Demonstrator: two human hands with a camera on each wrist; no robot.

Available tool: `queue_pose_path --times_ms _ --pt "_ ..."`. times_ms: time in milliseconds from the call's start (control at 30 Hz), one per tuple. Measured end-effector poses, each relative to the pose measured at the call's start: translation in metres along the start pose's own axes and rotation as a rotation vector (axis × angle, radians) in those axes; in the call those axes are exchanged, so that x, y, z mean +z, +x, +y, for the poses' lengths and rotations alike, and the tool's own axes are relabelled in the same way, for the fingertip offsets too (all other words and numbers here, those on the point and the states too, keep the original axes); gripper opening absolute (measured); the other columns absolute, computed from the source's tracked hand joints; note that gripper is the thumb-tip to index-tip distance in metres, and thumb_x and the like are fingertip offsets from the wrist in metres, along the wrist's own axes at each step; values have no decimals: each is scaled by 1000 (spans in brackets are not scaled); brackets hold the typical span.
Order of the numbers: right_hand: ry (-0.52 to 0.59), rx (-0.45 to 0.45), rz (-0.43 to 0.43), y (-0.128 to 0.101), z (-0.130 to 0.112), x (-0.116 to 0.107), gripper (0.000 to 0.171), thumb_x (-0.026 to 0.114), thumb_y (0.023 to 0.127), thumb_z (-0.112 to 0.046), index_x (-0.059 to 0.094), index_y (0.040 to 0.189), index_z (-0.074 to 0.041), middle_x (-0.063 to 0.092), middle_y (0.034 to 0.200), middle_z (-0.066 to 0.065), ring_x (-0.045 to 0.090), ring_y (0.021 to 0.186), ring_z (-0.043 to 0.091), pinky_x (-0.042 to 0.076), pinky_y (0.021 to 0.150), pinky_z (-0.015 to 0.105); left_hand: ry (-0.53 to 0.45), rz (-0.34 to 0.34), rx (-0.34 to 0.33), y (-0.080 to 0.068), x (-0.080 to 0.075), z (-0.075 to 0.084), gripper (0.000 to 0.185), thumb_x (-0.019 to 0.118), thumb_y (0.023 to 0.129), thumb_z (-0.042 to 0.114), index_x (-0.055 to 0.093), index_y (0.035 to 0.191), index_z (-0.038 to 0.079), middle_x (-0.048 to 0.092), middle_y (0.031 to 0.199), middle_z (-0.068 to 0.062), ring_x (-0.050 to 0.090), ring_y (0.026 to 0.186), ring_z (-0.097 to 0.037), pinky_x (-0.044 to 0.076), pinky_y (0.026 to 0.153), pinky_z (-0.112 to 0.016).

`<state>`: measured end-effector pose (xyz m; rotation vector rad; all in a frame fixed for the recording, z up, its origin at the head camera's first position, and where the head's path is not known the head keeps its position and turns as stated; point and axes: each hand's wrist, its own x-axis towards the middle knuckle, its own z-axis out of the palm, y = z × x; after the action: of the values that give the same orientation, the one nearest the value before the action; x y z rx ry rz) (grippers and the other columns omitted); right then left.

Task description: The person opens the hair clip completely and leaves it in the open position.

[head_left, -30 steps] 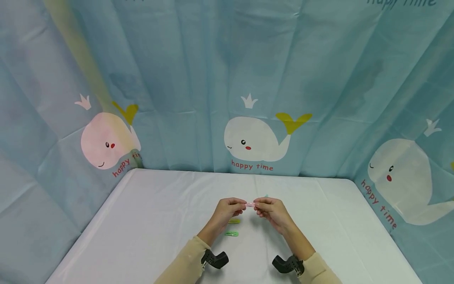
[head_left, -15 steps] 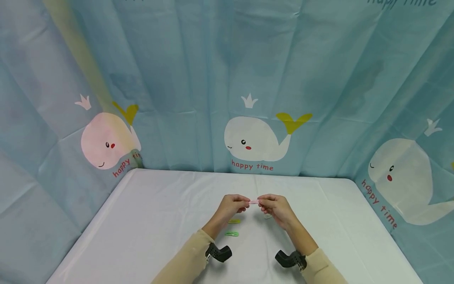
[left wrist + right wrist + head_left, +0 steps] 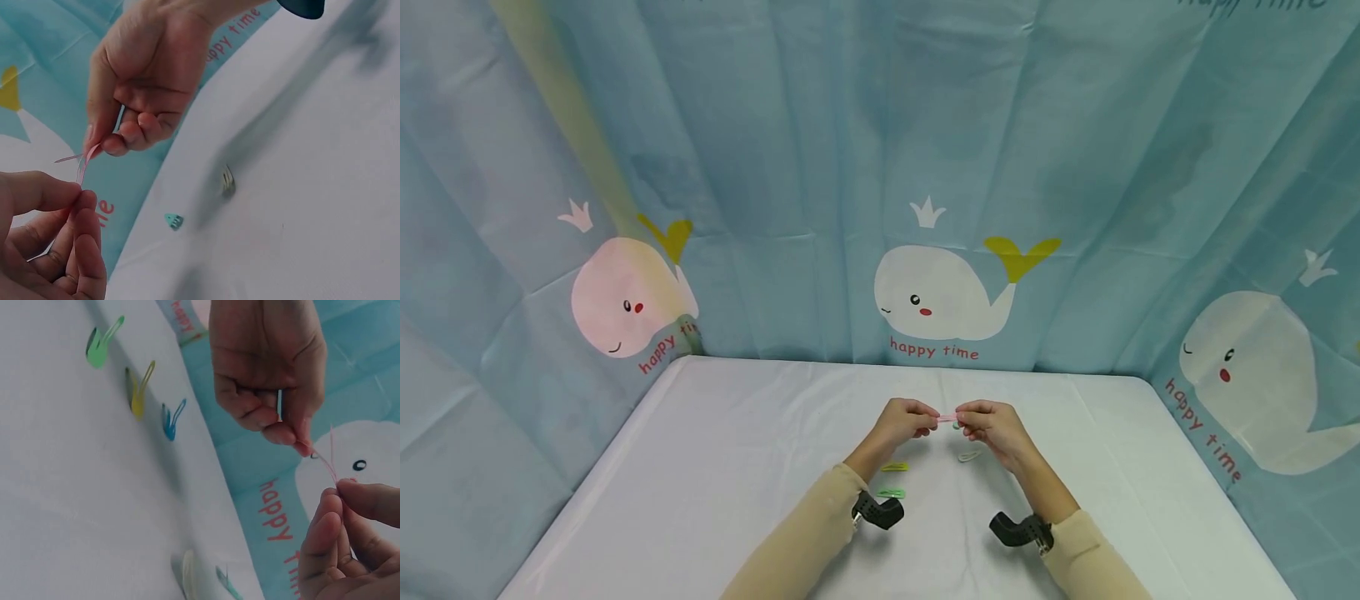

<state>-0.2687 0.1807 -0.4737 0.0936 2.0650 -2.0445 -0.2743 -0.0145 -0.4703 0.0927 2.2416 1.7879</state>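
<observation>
Both hands hold a pink snap hair clip (image 3: 947,418) between them, raised above the white table. My left hand (image 3: 904,422) pinches one end with thumb and forefinger; my right hand (image 3: 1000,430) pinches the other. In the right wrist view the pink clip (image 3: 327,465) has its thin strips spread apart, one sticking out to the side. The left wrist view also has the pink clip (image 3: 81,167) with a strip pointing away from its body. Fingertips cover both its ends.
Left of the hands lie a yellow clip (image 3: 895,467), a green clip (image 3: 892,493) and a blue clip (image 3: 172,421), each spread open. A white clip (image 3: 970,456) and a teal clip (image 3: 174,220) lie below the right hand. A whale-print curtain (image 3: 820,292) hangs behind the table.
Both hands have moved forward and slightly right with the pink clip between them. The white clip now shows fully from under the right hand. The pink clip's strips look more spread.
</observation>
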Motion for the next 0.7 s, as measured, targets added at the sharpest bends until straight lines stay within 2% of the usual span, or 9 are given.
queue_pose_path --times_ms 100,333,467,700 --pt "-22 6 7 4 4 -3 30 63 92 -6 61 112 16 68 78 2 58 65 11 52 63 21 54 15 2 6 6 -5 13 68 87 10 74 94 1 71 79 -4 57 66 -9 47 63 -21" --pt "-77 -2 31 9 12 -8 21 63 91 -3 65 103 14 67 74 1 57 62 11 51 60 23 284 90 70 12 20 -7 4 70 82 6 74 83 3 69 71 -4 54 60 -9 40 55 -21" --pt "-112 -8 56 12 17 -10 20 65 89 -3 67 100 13 67 71 1 57 60 11 50 58 23 343 106 48 13 26 -9 4 71 82 5 74 80 4 67 68 -3 51 59 -9 39 54 -20" --pt "-250 -6 76 15 28 -13 14 67 87 -4 70 91 9 65 67 0 55 58 12 47 55 25 381 120 -2 17 35 -18 4 72 81 6 74 77 6 65 68 -1 52 62 -10 40 58 -21"
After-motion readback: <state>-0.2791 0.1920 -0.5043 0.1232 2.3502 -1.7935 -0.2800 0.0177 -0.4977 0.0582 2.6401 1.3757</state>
